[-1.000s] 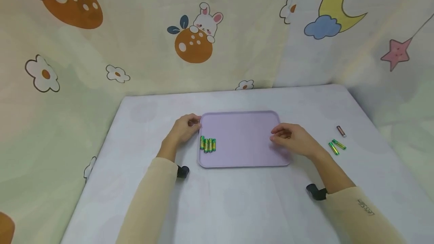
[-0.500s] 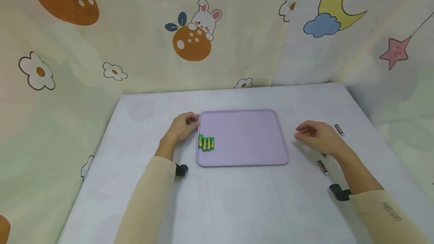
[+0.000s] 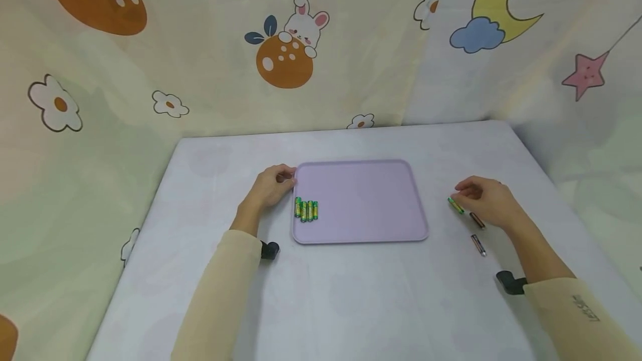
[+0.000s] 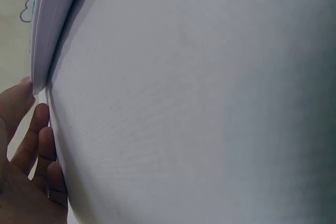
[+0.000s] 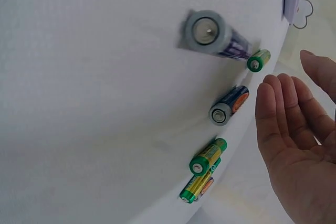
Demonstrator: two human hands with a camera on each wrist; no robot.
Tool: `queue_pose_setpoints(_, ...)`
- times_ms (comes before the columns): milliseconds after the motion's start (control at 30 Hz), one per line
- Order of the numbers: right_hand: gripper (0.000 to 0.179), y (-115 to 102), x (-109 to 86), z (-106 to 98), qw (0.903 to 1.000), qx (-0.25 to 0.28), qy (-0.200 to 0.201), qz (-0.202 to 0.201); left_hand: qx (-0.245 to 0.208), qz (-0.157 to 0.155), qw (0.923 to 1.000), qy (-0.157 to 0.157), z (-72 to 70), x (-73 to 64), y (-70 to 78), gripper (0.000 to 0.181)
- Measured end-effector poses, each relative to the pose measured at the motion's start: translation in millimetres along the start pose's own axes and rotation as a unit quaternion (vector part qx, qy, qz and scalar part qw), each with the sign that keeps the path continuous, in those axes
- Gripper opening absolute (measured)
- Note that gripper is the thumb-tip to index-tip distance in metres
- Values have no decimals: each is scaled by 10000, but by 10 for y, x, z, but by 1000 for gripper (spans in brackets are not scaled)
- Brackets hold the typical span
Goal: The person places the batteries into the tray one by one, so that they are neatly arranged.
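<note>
My left hand [image 3: 272, 187] rests at the left rim of the lilac tray [image 3: 371, 205]. In the left wrist view the thumb [image 4: 19, 100] touches the tray's edge, while the other fingers curve loosely. Several green batteries [image 3: 307, 211] stand side by side near the tray's left side. Right of the tray, my right hand [image 3: 487, 198] hovers with relaxed fingers, thumb apart, nothing between them. A green battery [image 3: 456, 205] lies just below its thumb tip. Close by are a dark battery with an orange patch [image 5: 231, 104] and a purple one [image 5: 231, 40], both silver-ended.
In the right wrist view, two more green batteries [image 5: 208, 157] lie beyond the dark one, partly covering another battery; my right hand hides these from the head view. A white cloth covers the table [image 3: 351, 294], with a printed fabric backdrop [image 3: 210, 43] behind it.
My right hand has moved right, from over the tray to the loose batteries. It uncovers a green and two dark ones and covers those farther right. The left hand stays at the rim.
</note>
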State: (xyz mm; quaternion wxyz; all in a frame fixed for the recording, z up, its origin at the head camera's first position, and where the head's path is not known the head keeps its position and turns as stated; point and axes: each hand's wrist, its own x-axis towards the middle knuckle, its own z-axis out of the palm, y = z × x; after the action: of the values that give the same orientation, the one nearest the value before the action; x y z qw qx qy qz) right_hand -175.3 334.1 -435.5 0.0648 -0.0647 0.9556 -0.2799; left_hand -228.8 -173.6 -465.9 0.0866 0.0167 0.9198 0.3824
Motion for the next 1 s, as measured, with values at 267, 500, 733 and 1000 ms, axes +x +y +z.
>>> queue_pose_setpoints(267, 37, 47, 90, 59, 9990, -98, -322, 280, -16, -54, 10000, -13, 0, 6, -13, 33)
queue_pose_setpoints(500, 31, -12, 156, 38, 9977, -233, -507, 380, -38, -75, 10000, -16, 2, 6, -3, 33)
queue_pose_setpoints(733, 31, -131, 212, 96, 9976, 62, -501, 477, -46, -65, 10000, 23, -26, 9, -15, 32)
queue_pose_setpoints(1000, 37, -290, 228, 170, 9940, 700, -716, 429, -25, -47, 10000, -22, -9, 3, -15, 33)
